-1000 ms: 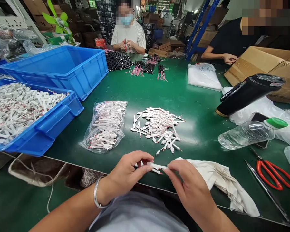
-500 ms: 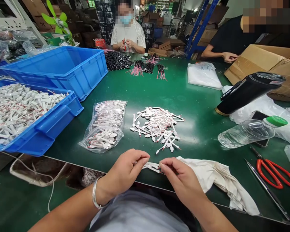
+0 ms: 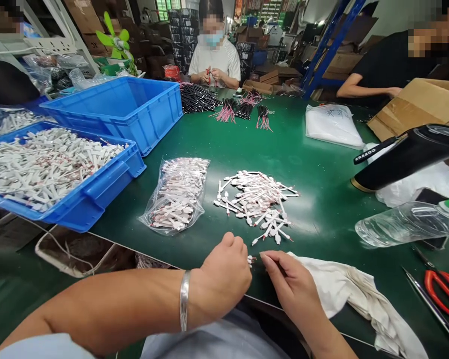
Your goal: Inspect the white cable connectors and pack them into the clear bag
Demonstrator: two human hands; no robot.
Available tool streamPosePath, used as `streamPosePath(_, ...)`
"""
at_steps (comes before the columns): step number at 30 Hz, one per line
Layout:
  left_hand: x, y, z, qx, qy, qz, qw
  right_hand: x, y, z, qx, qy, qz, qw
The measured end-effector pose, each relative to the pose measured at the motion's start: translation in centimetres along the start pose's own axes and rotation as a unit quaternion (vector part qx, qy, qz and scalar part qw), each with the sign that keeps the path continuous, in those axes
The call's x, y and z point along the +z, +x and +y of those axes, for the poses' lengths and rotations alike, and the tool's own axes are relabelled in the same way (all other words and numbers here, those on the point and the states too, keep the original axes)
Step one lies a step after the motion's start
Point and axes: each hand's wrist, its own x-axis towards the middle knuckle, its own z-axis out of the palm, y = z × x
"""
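My left hand (image 3: 224,271) is closed, its back turned to me, near the table's front edge. Red-tipped ends of a few short white cable connectors (image 3: 251,260) poke out past its curled fingers, which hide the rest. Just to the right, my right hand (image 3: 294,284) has thumb and forefinger pinched together; whatever sits between them, if anything, I cannot make out. Beyond both hands lies a loose heap of the same white connectors (image 3: 260,194). A clear plastic bag (image 3: 179,194) filled with such connectors lies left of the heap.
At left stand a blue bin (image 3: 97,199) full of connectors and another blue bin (image 3: 160,119). A white cloth (image 3: 344,284), red-handled scissors (image 3: 443,294), tweezers (image 3: 430,299), a water bottle (image 3: 404,224) and a black tumbler (image 3: 404,159) lie right. Two co-workers sit across.
My left hand has moved right and turned its back up, covering most of the white connectors that showed between my hands. The view has shifted left.
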Motion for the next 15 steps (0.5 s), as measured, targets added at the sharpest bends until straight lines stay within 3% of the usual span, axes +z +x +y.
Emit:
streamPosePath(5, 0.0, -0.1, -2.1, 0.020, -0.040, 0.037, 0.998, 0.0, -0.4, 0.1, -0.009, 0.009, 0.024, 1.000)
streamPosePath(8, -0.1, -2.1, -3.4, -0.030, -0.164, 0.128, 0.978, 0.1, -0.8, 0.4, -0.013, 0.014, 0.032, 0.999)
streamPosePath(9, 0.0, -2.8, -3.5, -0.058, -0.231, 0.175, 0.955, 0.1, -0.9, 0.4, -0.016, 0.016, 0.035, 0.999)
streamPosePath(11, 0.3, -4.2, -3.1, -0.105, -0.371, 0.264, 0.884, 0.4, -1.1, 0.0, -0.034, 0.028, 0.027, 0.999)
streamPosePath(15, 1.7, -5.3, -1.2, -0.139, -0.548, 0.342, 0.751, 1.3, -0.6, -2.7, -0.044, 0.142, -0.115, 0.982)
